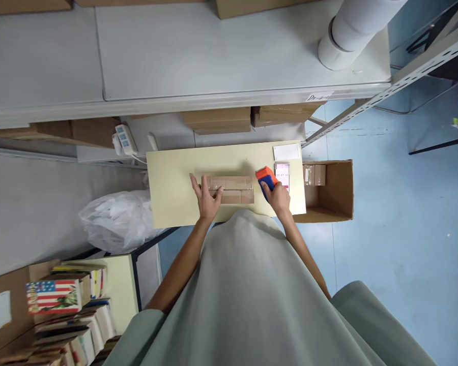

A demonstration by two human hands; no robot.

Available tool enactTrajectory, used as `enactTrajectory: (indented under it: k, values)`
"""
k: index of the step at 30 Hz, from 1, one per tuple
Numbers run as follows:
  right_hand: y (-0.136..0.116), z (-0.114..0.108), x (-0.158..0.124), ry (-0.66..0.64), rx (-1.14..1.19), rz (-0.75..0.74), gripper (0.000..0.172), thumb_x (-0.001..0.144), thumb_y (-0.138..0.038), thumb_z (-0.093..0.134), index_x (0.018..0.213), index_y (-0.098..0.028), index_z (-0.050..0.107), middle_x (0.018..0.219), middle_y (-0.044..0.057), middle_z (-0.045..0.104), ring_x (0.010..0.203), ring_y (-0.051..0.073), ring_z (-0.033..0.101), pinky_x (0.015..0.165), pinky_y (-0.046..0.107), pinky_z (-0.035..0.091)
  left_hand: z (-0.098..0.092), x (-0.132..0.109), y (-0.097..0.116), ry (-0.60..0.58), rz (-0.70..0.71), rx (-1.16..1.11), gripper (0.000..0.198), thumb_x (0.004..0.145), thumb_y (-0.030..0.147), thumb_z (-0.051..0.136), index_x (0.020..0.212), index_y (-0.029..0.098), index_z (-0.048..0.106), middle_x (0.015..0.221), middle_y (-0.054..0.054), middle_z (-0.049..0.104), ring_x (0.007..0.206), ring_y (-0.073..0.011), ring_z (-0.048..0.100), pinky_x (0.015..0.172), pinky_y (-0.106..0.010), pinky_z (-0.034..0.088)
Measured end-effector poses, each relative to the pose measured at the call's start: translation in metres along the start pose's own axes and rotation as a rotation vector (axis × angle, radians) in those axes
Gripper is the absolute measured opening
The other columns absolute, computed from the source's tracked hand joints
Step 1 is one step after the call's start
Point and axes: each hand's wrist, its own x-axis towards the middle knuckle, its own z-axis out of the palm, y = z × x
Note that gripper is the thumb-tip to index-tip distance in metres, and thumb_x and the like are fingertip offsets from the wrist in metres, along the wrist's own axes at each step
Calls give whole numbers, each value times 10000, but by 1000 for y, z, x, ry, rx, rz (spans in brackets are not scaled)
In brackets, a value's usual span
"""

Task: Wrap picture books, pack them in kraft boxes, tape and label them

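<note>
A small cardboard box (234,196) lies lengthwise on the pale yellow table (175,203), with shiny clear tape over its right end and along its middle. My left hand (208,201) grips the box's left end between thumb and forefinger, its other fingers spread to the left. To the right of the box, my right hand (278,197) is closed around an orange and blue tape dispenser (266,178), held apart from the box. Beside the dispenser lies a phone (282,175) with a lit screen, and a white card (286,152) rests behind it.
An open carton (338,190) with small boxes inside stands at the table's right end. Grey shelving (213,56) runs behind, holding white rolls (343,43) and a power strip (125,140). Left are a plastic bag (118,218) and a carton of books (72,325).
</note>
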Motion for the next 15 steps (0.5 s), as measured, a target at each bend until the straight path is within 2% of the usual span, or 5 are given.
enactTrajectory:
  k: [3,5,7,11,15]
  values:
    - [2,8,3,-6,323,-42,671,1083,-770,421,1118,-150,676,992,162,801,905,284,777,743,331,551,1,0,-2,123,-214,-59,998,813,610,891,1576,110,487,1670,-306,422,1629,-410,375,1314,-553,386]
    - [-2,15,4,15,417,-60,710,1028,-844,426,1037,-177,671,918,131,783,848,272,759,713,328,541,0,1,-2,101,-352,-79,837,757,598,929,1377,122,629,1428,-260,638,1425,-408,594,1221,-566,483]
    - [-8,22,4,35,445,-60,724,958,-899,480,967,-197,658,839,104,756,813,270,738,685,326,524,-4,4,-1,51,-433,-94,645,746,593,933,1163,160,700,1206,-194,729,1227,-387,699,1117,-553,551]
    - [-20,29,1,63,456,-37,687,926,-902,501,882,-226,618,799,93,734,792,262,716,654,317,494,-22,11,-2,-36,-423,-100,398,810,544,890,942,213,714,1024,-124,759,1052,-336,736,997,-460,581]
    - [-38,33,-9,124,440,-45,652,934,-877,506,911,-231,595,878,106,750,779,245,693,662,318,488,-51,17,-11,-63,-334,-138,297,908,504,795,933,215,732,990,-71,777,964,-256,732,924,-354,583]
